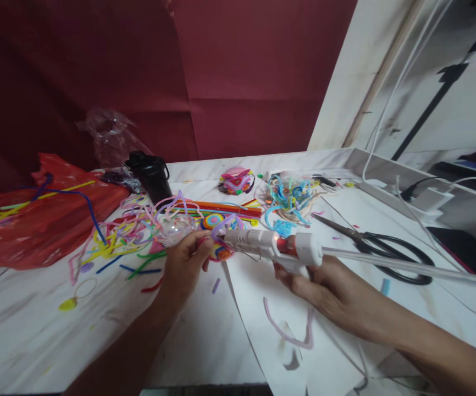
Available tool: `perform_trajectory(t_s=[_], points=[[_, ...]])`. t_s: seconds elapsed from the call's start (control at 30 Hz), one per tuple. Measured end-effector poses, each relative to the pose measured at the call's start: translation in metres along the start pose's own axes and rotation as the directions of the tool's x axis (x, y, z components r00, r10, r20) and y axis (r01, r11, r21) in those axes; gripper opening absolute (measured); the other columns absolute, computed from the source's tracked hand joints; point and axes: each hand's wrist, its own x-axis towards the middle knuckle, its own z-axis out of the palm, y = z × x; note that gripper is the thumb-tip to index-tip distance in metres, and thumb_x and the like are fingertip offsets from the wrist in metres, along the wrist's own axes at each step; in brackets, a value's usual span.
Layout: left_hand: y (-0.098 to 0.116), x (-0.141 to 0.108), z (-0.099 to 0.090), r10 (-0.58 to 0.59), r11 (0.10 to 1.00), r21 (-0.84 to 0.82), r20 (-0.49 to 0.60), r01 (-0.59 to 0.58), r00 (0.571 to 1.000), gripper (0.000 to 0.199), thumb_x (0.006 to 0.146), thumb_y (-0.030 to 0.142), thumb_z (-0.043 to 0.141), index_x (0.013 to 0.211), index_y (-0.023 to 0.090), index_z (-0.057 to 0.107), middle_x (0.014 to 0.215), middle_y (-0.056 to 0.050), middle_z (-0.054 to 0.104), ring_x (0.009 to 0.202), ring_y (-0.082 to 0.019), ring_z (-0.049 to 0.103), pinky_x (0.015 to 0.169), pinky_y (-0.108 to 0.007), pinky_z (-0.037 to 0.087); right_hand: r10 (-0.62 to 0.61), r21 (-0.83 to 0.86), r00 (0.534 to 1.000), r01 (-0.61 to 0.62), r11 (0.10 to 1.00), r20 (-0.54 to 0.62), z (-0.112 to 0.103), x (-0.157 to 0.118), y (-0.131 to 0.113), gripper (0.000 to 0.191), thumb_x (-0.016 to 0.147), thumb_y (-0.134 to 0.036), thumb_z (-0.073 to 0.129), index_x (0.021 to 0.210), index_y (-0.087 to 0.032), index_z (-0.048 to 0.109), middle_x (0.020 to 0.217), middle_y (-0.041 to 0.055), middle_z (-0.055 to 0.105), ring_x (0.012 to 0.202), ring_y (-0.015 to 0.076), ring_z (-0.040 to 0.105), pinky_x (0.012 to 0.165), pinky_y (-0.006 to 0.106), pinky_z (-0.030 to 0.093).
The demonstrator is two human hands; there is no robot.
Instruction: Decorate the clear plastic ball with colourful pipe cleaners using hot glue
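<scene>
My right hand (322,286) is closed round the handle of a white hot glue gun (258,243), with a small light lit on its body and a long clear glue stick (403,265) coming out of its back. The gun's nozzle points left, at a colourful coiled pipe-cleaner craft (222,252). My left hand (186,258) pinches this craft at its left side. The fingers and the gun hide part of it; I cannot tell whether the nozzle touches it. A clear plastic ball (175,228) lies just beyond my left hand.
Black-handled scissors (380,245) lie at right. A black bottle (151,176), loose pipe cleaners (110,239), a blue pipe-cleaner tangle (285,203) and another round craft (237,180) stand behind. A red plastic bag (56,220) fills the left; white paper (254,324) lies in front.
</scene>
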Motion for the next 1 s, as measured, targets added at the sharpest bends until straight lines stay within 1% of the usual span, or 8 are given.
perform_trajectory(t_s=[0.23,0.37,0.5,0.67,0.83,1.0], points=[[0.002,0.001,0.003,-0.038,0.995,-0.089,-0.025,0.036,0.999,0.027,0.079,0.043,0.065,0.089,0.018,0.067,0.055,0.003,0.053,0.046,-0.010,0.044,0.045,-0.023,0.034,0.023,0.054,1.000,-0.022,0.998,-0.010,0.001,-0.006,0.012,0.019,0.088,-0.031,0.050,0.088,-0.020,0.065,0.070,0.0009,0.063,0.065,0.0177,0.059,0.053,0.025,0.048],[0.002,0.002,0.003,-0.052,0.993,-0.110,-0.007,0.051,0.999,0.031,0.077,0.045,0.066,0.088,0.016,0.067,0.056,0.004,0.053,0.046,-0.009,0.044,0.043,-0.022,0.033,0.001,0.042,1.000,-0.001,0.999,-0.008,0.000,-0.007,0.012,0.019,0.088,-0.032,0.050,0.086,-0.020,0.065,0.070,0.0002,0.063,0.061,0.0161,0.058,0.053,0.025,0.048],[-0.001,0.003,0.002,-0.060,0.988,-0.143,-0.002,0.059,0.998,0.030,0.076,0.045,0.066,0.088,0.017,0.067,0.056,0.005,0.053,0.046,-0.009,0.045,0.043,-0.021,0.034,-0.014,0.023,1.000,0.014,1.000,-0.013,-0.002,-0.007,0.008,0.020,0.087,-0.031,0.049,0.082,-0.020,0.065,0.068,0.0001,0.062,0.059,0.0154,0.057,0.051,0.024,0.047],[-0.004,0.003,0.002,-0.070,0.981,-0.180,0.011,0.071,0.997,0.029,0.075,0.044,0.068,0.087,0.017,0.067,0.055,0.005,0.053,0.045,-0.008,0.044,0.043,-0.020,0.034,0.004,0.010,0.999,-0.004,1.000,-0.036,-0.002,-0.009,0.009,0.018,0.086,-0.031,0.051,0.083,-0.021,0.065,0.070,0.0006,0.062,0.064,0.0171,0.059,0.053,0.024,0.048],[0.002,0.003,0.003,-0.104,0.973,-0.205,0.013,0.104,0.994,0.034,0.074,0.046,0.069,0.087,0.015,0.067,0.057,0.003,0.056,0.045,-0.007,0.043,0.042,-0.020,0.033,-0.004,0.024,0.999,0.004,1.000,-0.034,0.000,-0.014,0.018,0.019,0.088,-0.031,0.049,0.086,-0.021,0.065,0.075,0.0011,0.064,0.069,0.0178,0.060,0.056,0.025,0.049],[0.007,0.003,0.003,-0.117,0.970,-0.214,0.013,0.117,0.993,0.034,0.071,0.046,0.071,0.084,0.015,0.067,0.057,0.003,0.056,0.043,-0.007,0.043,0.040,-0.020,0.032,0.014,0.029,0.999,-0.012,1.000,-0.049,0.001,-0.015,0.019,0.019,0.088,-0.032,0.051,0.085,-0.022,0.066,0.069,0.0007,0.062,0.068,0.0184,0.060,0.055,0.025,0.049]])
